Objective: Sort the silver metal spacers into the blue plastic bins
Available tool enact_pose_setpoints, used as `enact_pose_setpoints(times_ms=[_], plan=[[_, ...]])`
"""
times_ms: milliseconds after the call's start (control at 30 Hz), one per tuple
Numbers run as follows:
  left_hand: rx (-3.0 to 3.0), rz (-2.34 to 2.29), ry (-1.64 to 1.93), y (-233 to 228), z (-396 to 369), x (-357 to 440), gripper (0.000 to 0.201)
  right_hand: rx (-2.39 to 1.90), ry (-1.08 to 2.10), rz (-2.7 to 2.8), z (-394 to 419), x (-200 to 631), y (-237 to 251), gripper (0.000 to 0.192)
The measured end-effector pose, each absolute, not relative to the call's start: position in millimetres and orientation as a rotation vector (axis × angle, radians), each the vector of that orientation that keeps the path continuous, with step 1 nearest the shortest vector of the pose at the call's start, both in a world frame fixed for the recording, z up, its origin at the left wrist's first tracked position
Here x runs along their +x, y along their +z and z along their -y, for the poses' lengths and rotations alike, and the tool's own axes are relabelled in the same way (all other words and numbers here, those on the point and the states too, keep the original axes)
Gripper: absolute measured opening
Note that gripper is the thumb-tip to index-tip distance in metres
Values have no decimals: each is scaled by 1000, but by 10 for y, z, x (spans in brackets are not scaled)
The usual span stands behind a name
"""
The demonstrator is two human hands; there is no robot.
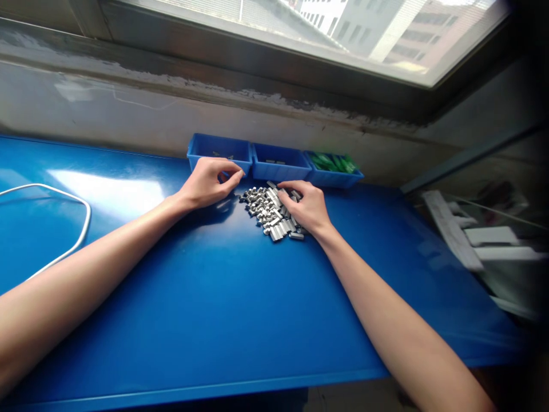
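A heap of several small silver metal pieces (266,210) lies on the blue table (206,309) in front of three blue bins. My right hand (307,207) rests on the heap's right side, fingers curled over the pieces. My left hand (209,182) hovers just left of the heap, in front of the left bin (218,150), with thumb and fingertips pinched together; whether a piece sits between them is not visible.
The middle bin (279,162) holds a few small parts. The right bin (334,169) holds green pieces. A white cable (64,197) loops at the table's left. A wall and window sill run behind the bins. White strips (454,232) lie beyond the table's right edge.
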State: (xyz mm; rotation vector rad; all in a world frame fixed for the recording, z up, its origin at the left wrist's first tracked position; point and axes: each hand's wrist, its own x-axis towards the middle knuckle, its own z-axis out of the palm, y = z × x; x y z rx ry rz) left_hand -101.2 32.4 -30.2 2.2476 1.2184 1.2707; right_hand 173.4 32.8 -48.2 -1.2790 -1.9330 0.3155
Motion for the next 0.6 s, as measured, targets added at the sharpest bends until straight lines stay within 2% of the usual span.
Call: enact_pose_setpoints(times_ms=[200, 600], plan=[[2358, -1257, 1242, -449, -331, -1065, 31, -1203, 430, 1895, -351, 1730, -511, 18], [2376, -1185, 1244, -452, -324, -1071, 30, -1074, 416, 1677, -332, 1734, -504, 17]])
